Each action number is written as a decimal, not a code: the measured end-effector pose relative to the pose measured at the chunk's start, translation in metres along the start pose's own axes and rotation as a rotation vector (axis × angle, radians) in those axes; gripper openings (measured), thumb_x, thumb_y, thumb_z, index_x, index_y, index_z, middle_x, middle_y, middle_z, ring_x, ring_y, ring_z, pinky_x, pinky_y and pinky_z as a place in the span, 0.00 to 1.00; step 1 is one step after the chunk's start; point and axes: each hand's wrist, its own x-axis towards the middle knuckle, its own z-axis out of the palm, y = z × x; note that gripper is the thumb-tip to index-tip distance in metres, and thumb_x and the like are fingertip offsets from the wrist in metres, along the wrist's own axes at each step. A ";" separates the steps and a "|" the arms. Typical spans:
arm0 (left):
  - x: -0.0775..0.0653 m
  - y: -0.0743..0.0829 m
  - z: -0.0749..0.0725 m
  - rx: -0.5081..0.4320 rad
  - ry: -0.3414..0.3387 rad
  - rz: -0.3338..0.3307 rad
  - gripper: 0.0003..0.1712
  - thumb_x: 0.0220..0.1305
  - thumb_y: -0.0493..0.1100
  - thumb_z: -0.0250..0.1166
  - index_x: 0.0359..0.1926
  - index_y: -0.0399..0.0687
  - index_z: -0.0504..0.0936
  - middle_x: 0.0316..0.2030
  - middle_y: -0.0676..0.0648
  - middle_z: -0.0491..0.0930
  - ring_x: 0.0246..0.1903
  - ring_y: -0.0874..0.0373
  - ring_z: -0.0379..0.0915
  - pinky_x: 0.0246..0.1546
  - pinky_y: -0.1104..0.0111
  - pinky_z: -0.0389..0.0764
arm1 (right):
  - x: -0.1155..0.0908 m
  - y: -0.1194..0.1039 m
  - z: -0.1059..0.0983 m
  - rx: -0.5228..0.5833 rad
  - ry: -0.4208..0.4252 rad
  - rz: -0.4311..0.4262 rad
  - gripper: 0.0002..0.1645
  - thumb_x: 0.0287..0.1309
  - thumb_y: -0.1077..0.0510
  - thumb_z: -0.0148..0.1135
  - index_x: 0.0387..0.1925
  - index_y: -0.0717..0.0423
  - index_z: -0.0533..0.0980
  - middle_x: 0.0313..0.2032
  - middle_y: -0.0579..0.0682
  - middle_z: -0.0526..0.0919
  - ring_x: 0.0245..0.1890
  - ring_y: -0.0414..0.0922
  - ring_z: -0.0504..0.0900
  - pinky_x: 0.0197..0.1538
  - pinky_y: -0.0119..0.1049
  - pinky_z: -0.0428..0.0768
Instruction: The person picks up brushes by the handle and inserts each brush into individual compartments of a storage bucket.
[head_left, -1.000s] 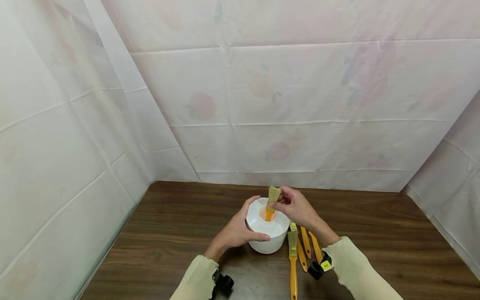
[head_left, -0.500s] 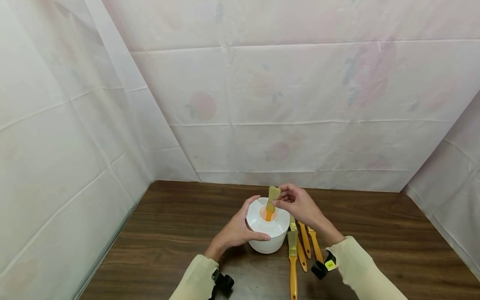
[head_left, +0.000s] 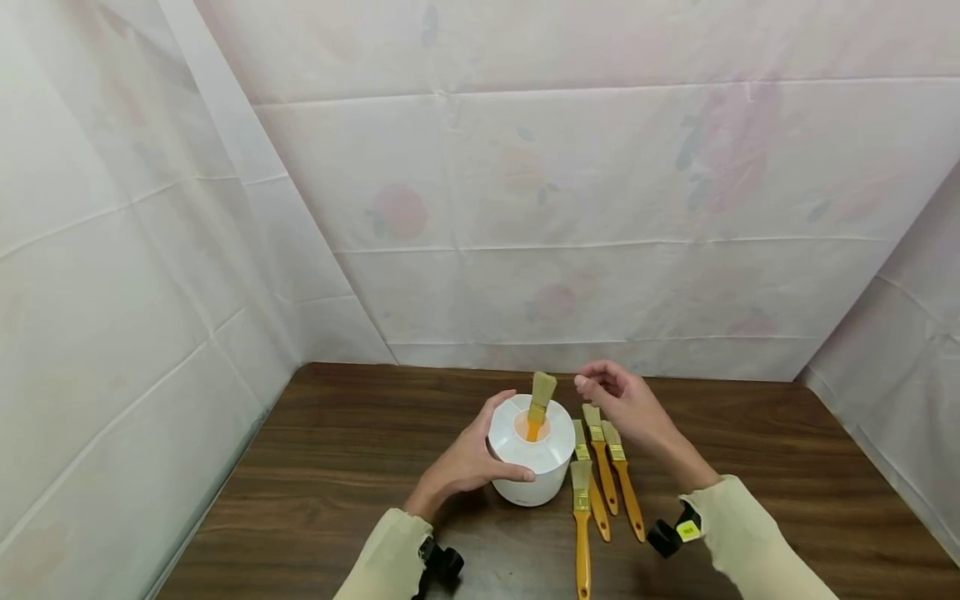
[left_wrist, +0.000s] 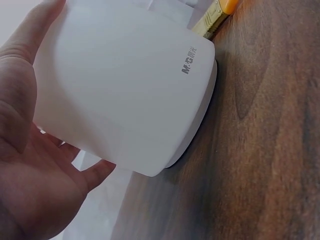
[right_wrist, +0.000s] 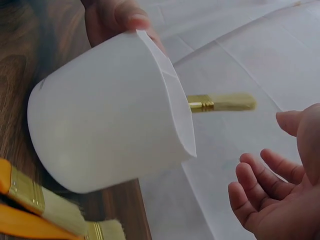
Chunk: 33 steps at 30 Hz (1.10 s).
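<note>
Away from the bristles and toward the right of the frame has gone my right hand, which half a second ago was at the upright paintbrush with pale bristles, a gold metal ferrule and an orange handle. That brush now stands unsupported by me, handle down, in the round central well of the white plastic pot-shaped holder, just below and right of the frame's centre; it leans a little toward the right of the frame. My left hand grasps the holder from its left side, and I judge that light, even pressure there is what keeps it from turning or tipping. To release a brush well, I would let the handle settle against the well's wall, then draw back without brushing the bristles. My right hand is released and holds nothing, its fingers loosely bent, palm side toward the holder, the forearm slanting in from the lower right. My left forearm comes up from the bottom edge, thumb along the near wall. Four similar yellow-orange-handled paintbrushes lie on the dark brown wood-grain table, right of the holder, bristles toward the top of the frame.
</note>
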 end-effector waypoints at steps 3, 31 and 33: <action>0.000 0.000 -0.002 -0.007 -0.010 0.003 0.66 0.43 0.56 0.82 0.76 0.71 0.47 0.69 0.55 0.64 0.66 0.54 0.64 0.65 0.46 0.64 | -0.002 0.003 -0.005 -0.009 0.006 0.011 0.26 0.70 0.41 0.56 0.54 0.57 0.75 0.43 0.52 0.82 0.43 0.45 0.82 0.44 0.37 0.80; 0.000 0.002 -0.004 0.029 -0.035 0.011 0.65 0.48 0.56 0.80 0.77 0.65 0.45 0.72 0.54 0.60 0.71 0.53 0.58 0.68 0.40 0.55 | -0.021 0.041 -0.029 -0.034 0.074 0.098 0.18 0.69 0.50 0.60 0.49 0.61 0.75 0.40 0.53 0.82 0.36 0.41 0.79 0.39 0.33 0.79; 0.000 0.002 -0.003 0.024 -0.029 0.004 0.64 0.47 0.55 0.80 0.77 0.68 0.46 0.71 0.54 0.61 0.70 0.53 0.59 0.68 0.40 0.56 | -0.022 0.044 -0.031 -0.033 0.072 0.110 0.19 0.69 0.49 0.60 0.49 0.61 0.75 0.41 0.53 0.82 0.36 0.41 0.79 0.39 0.33 0.79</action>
